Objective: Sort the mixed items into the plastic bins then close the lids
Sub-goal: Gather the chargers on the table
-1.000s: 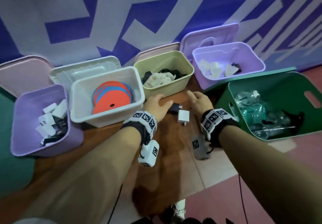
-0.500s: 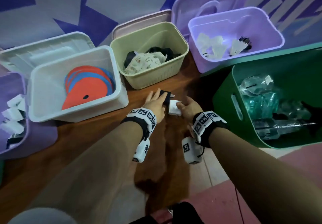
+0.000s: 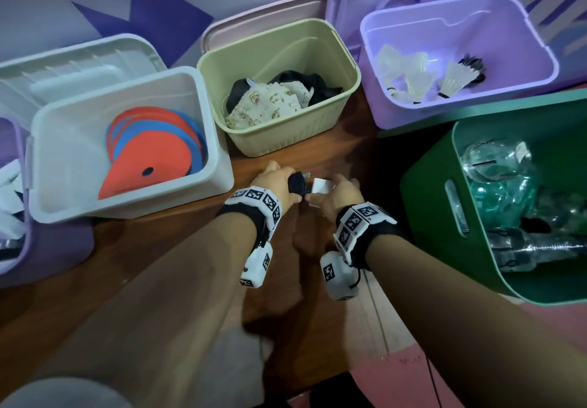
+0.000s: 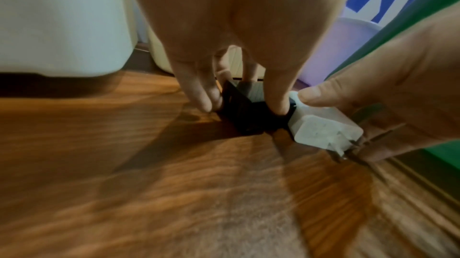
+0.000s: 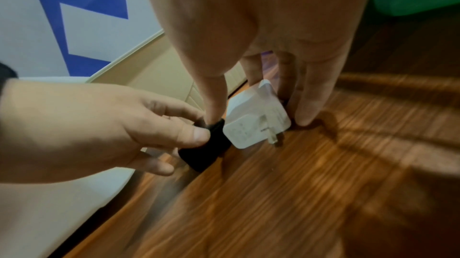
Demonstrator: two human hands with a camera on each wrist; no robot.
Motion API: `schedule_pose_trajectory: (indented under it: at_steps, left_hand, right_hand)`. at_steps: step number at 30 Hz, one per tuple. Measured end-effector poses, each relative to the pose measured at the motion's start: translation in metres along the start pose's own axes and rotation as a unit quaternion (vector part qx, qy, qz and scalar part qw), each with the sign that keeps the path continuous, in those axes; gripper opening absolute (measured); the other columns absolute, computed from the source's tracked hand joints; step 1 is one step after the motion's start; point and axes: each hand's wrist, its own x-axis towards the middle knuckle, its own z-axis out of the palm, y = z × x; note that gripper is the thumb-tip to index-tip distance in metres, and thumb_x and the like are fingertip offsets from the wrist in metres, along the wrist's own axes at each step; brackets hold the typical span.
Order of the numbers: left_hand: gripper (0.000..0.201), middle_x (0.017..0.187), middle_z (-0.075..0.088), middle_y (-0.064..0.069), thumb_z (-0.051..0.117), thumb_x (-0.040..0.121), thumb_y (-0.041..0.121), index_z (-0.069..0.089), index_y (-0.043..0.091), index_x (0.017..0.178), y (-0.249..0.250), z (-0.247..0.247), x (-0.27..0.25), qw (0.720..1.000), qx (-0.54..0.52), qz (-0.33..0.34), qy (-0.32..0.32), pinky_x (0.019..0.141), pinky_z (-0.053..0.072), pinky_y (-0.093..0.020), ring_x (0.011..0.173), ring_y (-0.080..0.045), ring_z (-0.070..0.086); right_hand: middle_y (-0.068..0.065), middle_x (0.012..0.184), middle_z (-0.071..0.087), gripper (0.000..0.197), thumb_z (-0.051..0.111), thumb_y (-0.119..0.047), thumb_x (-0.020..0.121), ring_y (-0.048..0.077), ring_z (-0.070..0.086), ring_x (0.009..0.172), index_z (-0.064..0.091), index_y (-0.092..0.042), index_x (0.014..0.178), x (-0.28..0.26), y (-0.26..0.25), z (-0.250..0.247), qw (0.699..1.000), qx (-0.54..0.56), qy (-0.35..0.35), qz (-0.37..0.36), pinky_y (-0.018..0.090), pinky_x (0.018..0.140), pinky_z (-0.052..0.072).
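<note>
Two plug chargers sit on the wooden floor between the bins. My left hand [image 3: 276,182] grips the black charger [image 3: 298,182] between thumb and fingers; the left wrist view shows my fingertips [image 4: 206,102] on either side of it [image 4: 239,108]. My right hand [image 3: 336,195] pinches the white charger [image 3: 320,185], thumb on one side and fingers on the other, its prongs [image 5: 272,134] pointing toward the right wrist camera. The two chargers touch. Both still look low, at the floor [image 5: 323,183].
In an arc stand a white bin [image 3: 127,210] with red and blue discs, an olive bin [image 3: 286,136] with cloths, a purple bin [image 3: 413,115] with shuttlecocks and a green bin [image 3: 425,217] with plastic bottles. Another purple bin [image 3: 47,249] holding white chargers is far left. Lids lean behind.
My hands lay flat beside the chargers a second ago; now each has closed round one. My head has moved nearer and looks further down.
</note>
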Motion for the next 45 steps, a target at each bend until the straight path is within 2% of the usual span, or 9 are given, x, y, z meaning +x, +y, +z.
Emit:
schedule_pose_trajectory:
  at_steps: [7,14,22,26,28,30,36,42,45]
  left_hand:
    - [0.057,0.129,0.049,-0.005,0.065,0.084,0.043,0.048,0.02,0.133,-0.019,0.004,-0.011,0.999,0.011,-0.042,0.027,0.098,0.038,-0.036,0.12,-0.028,0.043]
    - [0.048,0.125,0.058,-0.007,0.062,0.087,0.04,0.053,0.017,0.128,-0.012,-0.004,-0.038,0.98,-0.166,-0.075,0.078,0.093,0.043,-0.031,0.113,-0.024,0.056]
    - [0.021,0.102,0.062,0.0,0.064,0.086,0.036,0.057,0.025,0.102,0.018,-0.07,-0.083,0.918,-0.369,-0.041,0.138,0.092,0.052,-0.043,0.102,-0.025,0.064]
    - [0.053,0.114,0.066,-0.007,0.064,0.075,0.05,0.059,0.014,0.113,0.019,-0.114,-0.118,0.882,-0.428,-0.037,0.194,0.093,0.052,-0.045,0.104,-0.026,0.064]
    - [0.056,0.112,0.066,-0.007,0.064,0.081,0.045,0.051,0.015,0.126,0.017,-0.139,-0.146,0.861,-0.448,-0.035,0.236,0.089,0.054,-0.044,0.101,-0.025,0.065]
    - [0.047,0.103,0.066,-0.006,0.061,0.089,0.032,0.045,0.017,0.131,0.01,-0.162,-0.172,0.834,-0.473,-0.028,0.284,0.085,0.053,-0.043,0.093,-0.022,0.064]
    - [0.032,0.096,0.062,-0.001,0.053,0.095,0.025,0.046,0.026,0.127,-0.041,-0.211,-0.241,0.774,-0.505,-0.022,0.381,0.064,0.052,-0.029,0.086,-0.016,0.063]
    - [0.032,0.114,0.062,-0.01,0.052,0.096,0.017,0.049,0.016,0.128,-0.108,-0.238,-0.293,0.712,-0.543,-0.027,0.445,0.081,0.05,-0.034,0.095,-0.02,0.061]
    - [0.039,0.122,0.058,-0.012,0.054,0.095,0.018,0.047,0.011,0.133,-0.151,-0.251,-0.308,0.708,-0.535,-0.051,0.458,0.094,0.05,-0.04,0.103,-0.023,0.059]
  right_hand:
    - [0.009,0.138,0.033,0.069,0.071,-0.035,0.077,0.035,0.048,0.12,0.038,-0.019,0.136,-0.005,-0.007,0.001,0.998,-0.061,0.001,0.01,0.046,0.098,0.046]
    - [0.01,0.123,0.059,0.055,0.07,-0.021,0.078,0.027,0.059,0.107,0.05,-0.01,0.128,-0.032,-0.016,-0.015,0.989,0.131,0.02,-0.061,0.031,0.086,0.047]
    - [0.006,0.11,0.065,0.047,0.066,-0.02,0.075,0.023,0.062,0.098,0.057,-0.016,0.12,-0.097,-0.061,-0.068,0.949,0.255,0.045,-0.182,0.036,0.085,0.052]
    - [0.01,0.11,0.065,0.062,0.065,-0.034,0.056,0.027,0.065,0.098,0.056,-0.021,0.117,-0.136,-0.098,-0.084,0.924,0.291,0.022,-0.248,0.046,0.088,0.054]
    - [0.01,0.106,0.065,0.048,0.064,-0.025,0.067,0.026,0.067,0.092,0.056,-0.022,0.114,-0.162,-0.121,-0.09,0.916,0.286,-0.003,-0.283,0.042,0.083,0.056]
    - [0.01,0.099,0.065,0.03,0.062,-0.011,0.08,0.02,0.066,0.08,0.055,-0.022,0.106,-0.186,-0.144,-0.092,0.904,0.284,-0.03,-0.319,0.027,0.067,0.056]
    - [0.004,0.099,0.061,0.035,0.056,-0.005,0.085,0.012,0.062,0.072,0.055,-0.015,0.118,-0.24,-0.207,-0.063,0.875,0.27,-0.077,-0.395,0.014,0.053,0.047]
    - [0.012,0.113,0.059,0.055,0.059,-0.011,0.084,0.021,0.063,0.081,0.045,-0.013,0.137,-0.286,-0.268,-0.014,0.866,0.221,-0.092,-0.438,0.024,0.061,0.048]
    - [0.013,0.105,0.061,0.055,0.061,-0.01,0.083,0.025,0.061,0.079,0.045,-0.011,0.136,-0.303,-0.297,0.019,0.867,0.207,-0.096,-0.443,0.029,0.065,0.049]
